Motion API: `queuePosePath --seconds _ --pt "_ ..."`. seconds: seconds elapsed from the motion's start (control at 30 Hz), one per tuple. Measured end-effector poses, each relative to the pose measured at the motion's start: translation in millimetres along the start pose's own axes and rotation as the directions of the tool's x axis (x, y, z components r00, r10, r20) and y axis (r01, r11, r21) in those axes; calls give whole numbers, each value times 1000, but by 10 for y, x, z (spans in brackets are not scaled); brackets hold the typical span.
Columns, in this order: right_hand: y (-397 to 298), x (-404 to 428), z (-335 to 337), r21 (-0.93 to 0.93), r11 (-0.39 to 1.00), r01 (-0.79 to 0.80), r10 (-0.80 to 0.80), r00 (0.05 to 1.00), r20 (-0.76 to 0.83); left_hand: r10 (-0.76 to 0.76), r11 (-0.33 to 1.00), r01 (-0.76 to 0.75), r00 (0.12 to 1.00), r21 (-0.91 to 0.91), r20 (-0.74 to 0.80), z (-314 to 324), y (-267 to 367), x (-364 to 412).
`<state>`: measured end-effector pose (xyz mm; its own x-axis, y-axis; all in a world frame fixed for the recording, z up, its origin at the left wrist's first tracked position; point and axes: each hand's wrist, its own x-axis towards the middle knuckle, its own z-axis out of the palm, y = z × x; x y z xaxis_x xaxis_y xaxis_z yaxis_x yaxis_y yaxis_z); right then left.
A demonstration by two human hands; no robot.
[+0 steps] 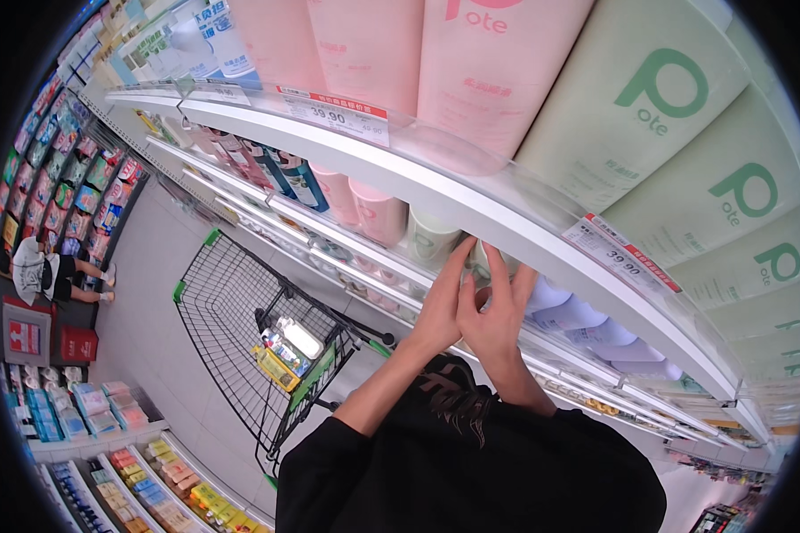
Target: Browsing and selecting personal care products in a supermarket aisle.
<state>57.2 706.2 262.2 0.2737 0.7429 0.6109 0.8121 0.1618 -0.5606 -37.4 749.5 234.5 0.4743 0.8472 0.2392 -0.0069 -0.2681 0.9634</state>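
Both of my hands reach in under the white upper shelf edge, close together at the row of bottles below. My left hand (442, 303) comes in beside a pale green bottle (432, 233), its fingertips partly hidden by the shelf edge. My right hand (498, 300) is against it, fingers raised in front of another pale green container (481, 261) that shows between the hands. Lilac bottles (567, 303) stand to the right of my right hand, pink bottles (375, 212) further left. Whether either hand grips a container cannot be told.
The curved shelf edge (453, 190) with price tags carries large pink bottles (487, 73) and large green bottles (680, 86) above my hands. A wire shopping cart (240, 320) holding several packages stands at the left. A person (47, 270) is at far left near stocked shelves.
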Motion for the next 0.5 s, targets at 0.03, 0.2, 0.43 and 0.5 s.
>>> queuePosePath --seconds 0.03,0.2,0.43,0.5 --pt "-19 18 -9 -44 999 22 -22 1000 6 -7 999 7 1000 -36 -2 10 -35 -3" --pt "-125 56 -67 -81 996 23 -19 999 46 59 995 -57 998 -86 19 -36 -83 82" --pt "-38 39 -36 116 987 -109 105 994 41 72 997 -72 997 11 -19 26 66 14" --pt "-30 48 -20 183 967 -177 166 983 73 78 996 -76 996 46 -34 23 47 5"
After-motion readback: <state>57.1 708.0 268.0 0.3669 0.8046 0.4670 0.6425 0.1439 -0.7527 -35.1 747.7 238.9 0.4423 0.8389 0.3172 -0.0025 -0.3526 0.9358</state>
